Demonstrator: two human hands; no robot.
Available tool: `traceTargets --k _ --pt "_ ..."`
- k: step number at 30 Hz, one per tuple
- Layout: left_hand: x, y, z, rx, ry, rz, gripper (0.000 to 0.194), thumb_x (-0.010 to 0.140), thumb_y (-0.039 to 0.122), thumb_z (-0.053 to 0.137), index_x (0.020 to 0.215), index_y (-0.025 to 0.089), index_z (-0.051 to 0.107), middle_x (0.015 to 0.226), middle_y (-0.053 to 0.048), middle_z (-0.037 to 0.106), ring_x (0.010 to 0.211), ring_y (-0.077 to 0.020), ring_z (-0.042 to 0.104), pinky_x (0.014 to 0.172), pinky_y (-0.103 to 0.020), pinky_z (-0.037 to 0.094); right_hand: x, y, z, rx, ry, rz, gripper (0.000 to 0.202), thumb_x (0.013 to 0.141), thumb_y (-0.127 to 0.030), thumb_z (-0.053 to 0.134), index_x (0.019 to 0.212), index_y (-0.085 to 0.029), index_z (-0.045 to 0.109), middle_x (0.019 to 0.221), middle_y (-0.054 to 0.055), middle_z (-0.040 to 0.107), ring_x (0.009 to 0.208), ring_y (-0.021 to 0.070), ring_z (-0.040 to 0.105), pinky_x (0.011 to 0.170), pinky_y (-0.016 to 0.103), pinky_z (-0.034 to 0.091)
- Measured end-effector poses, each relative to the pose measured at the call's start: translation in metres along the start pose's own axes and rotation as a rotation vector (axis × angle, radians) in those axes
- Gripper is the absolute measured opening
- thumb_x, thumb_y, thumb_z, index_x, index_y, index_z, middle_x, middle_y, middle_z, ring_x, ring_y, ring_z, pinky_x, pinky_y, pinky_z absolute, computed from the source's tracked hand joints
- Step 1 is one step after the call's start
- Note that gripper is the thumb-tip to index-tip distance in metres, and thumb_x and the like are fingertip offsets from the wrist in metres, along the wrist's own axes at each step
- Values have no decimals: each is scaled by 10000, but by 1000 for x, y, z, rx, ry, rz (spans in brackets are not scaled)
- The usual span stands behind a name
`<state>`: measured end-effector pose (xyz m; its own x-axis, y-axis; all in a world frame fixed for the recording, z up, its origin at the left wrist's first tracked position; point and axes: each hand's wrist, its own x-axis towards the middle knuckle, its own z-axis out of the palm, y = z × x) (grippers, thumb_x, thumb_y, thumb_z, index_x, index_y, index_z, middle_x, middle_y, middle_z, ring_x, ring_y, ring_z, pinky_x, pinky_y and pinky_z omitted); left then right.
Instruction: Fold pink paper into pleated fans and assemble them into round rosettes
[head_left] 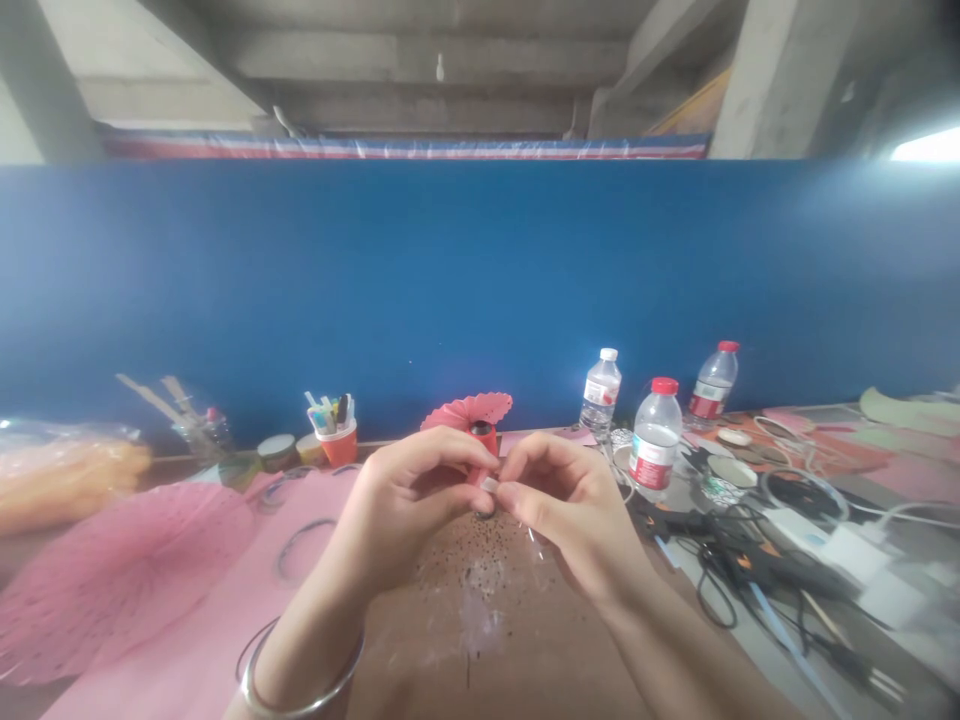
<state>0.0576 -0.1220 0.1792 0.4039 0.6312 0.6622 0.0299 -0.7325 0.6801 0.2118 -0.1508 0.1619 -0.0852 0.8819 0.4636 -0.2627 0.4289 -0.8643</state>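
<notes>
My left hand (420,490) and my right hand (559,495) meet fingertip to fingertip above the middle of the brown table (480,660). Between them they pinch a small white piece (489,485), partly covered by the fingers. A clear, shiny strip (535,543) shows just below my right fingers. Behind the hands stands a red object with a dark round top (481,428), its lower part mostly hidden. A pink pleated paper fan (466,410) sits beside it. Small dark specks (484,550) are scattered on the table under my hands.
Pink paper (217,620) and a large pleated pink fan (127,570) lie left. An orange cup of pens (339,445) stands behind. Bottles (655,440), a black glue gun (780,565), cables and white plugs (855,552) crowd the right. A blue partition (450,270) rises behind.
</notes>
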Motion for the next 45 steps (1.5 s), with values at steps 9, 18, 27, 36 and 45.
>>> traceTargets --k 9,18,27,36,45 --pt "-1 0 0 6 6 46 135 672 211 701 799 188 662 783 -30 650 777 -157 599 689 -260 507 -1 -5 3 -29 14 -4 82 663 -228 629 633 -202 557 586 -13 555 485 85 420 406 224 293" --pt "-1 3 1 70 -1 56 127 683 182 690 807 186 664 805 -38 656 758 -153 603 656 -247 503 -2 -8 6 -7 47 0 65 646 -201 621 623 -191 561 560 -22 544 465 70 394 392 204 289" --pt "-3 2 0 212 6 133 164 683 169 689 839 210 657 828 -26 654 771 -144 604 659 -234 500 -2 -9 7 -28 87 -8 95 628 -169 633 598 -188 544 540 -31 548 455 68 437 392 198 324" --pt "-3 6 -1 390 14 256 164 690 169 684 848 210 669 777 -17 662 721 -136 610 633 -231 494 -2 -6 7 -18 87 -7 174 613 -190 697 631 -190 524 575 -40 534 511 81 469 439 206 361" --pt "-6 14 5 415 160 149 194 707 130 655 865 235 691 806 -7 701 715 -131 640 633 -222 535 1 -5 2 -52 46 27 162 689 -246 669 738 -196 523 637 -21 585 526 86 502 429 198 363"
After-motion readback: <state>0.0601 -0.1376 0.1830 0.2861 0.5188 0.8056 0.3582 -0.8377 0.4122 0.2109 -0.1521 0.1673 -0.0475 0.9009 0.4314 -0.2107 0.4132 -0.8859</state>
